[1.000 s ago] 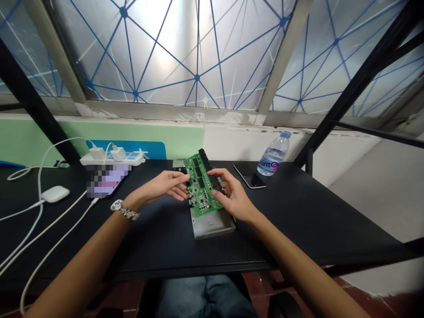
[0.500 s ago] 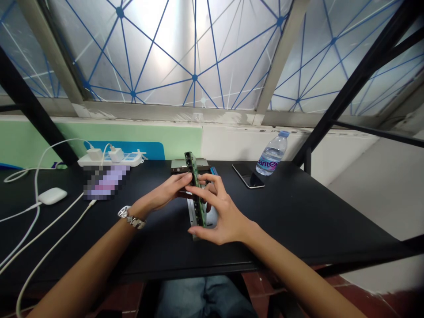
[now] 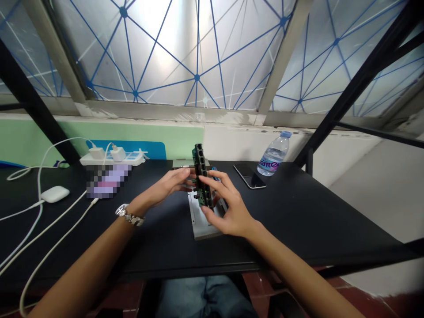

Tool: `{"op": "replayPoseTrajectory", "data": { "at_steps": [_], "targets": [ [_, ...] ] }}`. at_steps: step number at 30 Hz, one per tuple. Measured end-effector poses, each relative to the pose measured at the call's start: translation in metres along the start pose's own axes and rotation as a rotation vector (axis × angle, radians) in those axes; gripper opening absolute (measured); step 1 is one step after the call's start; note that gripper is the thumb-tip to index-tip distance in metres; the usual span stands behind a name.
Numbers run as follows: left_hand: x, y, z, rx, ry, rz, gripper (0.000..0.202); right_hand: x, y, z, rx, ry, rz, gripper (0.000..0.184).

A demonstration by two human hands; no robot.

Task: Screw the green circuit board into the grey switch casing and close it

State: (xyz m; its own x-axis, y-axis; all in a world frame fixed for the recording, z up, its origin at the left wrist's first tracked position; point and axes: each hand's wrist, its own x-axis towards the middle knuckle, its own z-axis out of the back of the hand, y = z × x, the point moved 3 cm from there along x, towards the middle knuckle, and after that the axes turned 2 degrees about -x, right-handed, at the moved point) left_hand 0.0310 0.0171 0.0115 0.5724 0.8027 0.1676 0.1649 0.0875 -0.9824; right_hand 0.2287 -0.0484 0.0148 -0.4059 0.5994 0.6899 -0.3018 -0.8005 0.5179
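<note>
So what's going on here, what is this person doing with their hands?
A person sitting at a black table holds a green circuit board up on its edge, with its row of black connectors showing. The left hand and right hand hold it from either side, just above a grey metal casing lying on the table. A water bottle and a phone sit nearby.

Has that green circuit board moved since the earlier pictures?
Yes. Against the unmoved water bottle, the circuit board has turned from face-up to edge-on, its black ports now showing.
</note>
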Motion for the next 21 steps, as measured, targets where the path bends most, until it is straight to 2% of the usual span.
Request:
{"op": "replayPoseTrajectory", "data": {
  "at_steps": [4,6,8,14,18,21],
  "targets": [
    [-0.002,-0.009,0.015,0.077,-0.118,0.037,0.040,0.001,-0.018,0.008,0.058,-0.102,-0.201,0.057],
    [-0.003,-0.014,0.016,0.109,-0.133,0.016,0.033,0.001,-0.027,0.008,0.112,-0.102,-0.317,0.053],
    [-0.004,-0.015,0.013,0.141,-0.109,-0.022,0.029,0.001,-0.033,0.005,0.203,-0.069,-0.387,0.053],
    [0.000,-0.007,-0.006,0.064,-0.001,-0.084,0.026,0.002,-0.038,-0.008,0.470,-0.048,-0.453,0.061],
    [0.000,-0.007,-0.016,0.111,0.065,-0.078,0.029,0.003,-0.040,-0.015,0.626,0.013,-0.531,0.077],
    [-0.002,-0.009,-0.023,0.146,0.141,-0.053,0.032,0.003,-0.038,-0.016,0.662,0.053,-0.528,0.077]
  ]
}}
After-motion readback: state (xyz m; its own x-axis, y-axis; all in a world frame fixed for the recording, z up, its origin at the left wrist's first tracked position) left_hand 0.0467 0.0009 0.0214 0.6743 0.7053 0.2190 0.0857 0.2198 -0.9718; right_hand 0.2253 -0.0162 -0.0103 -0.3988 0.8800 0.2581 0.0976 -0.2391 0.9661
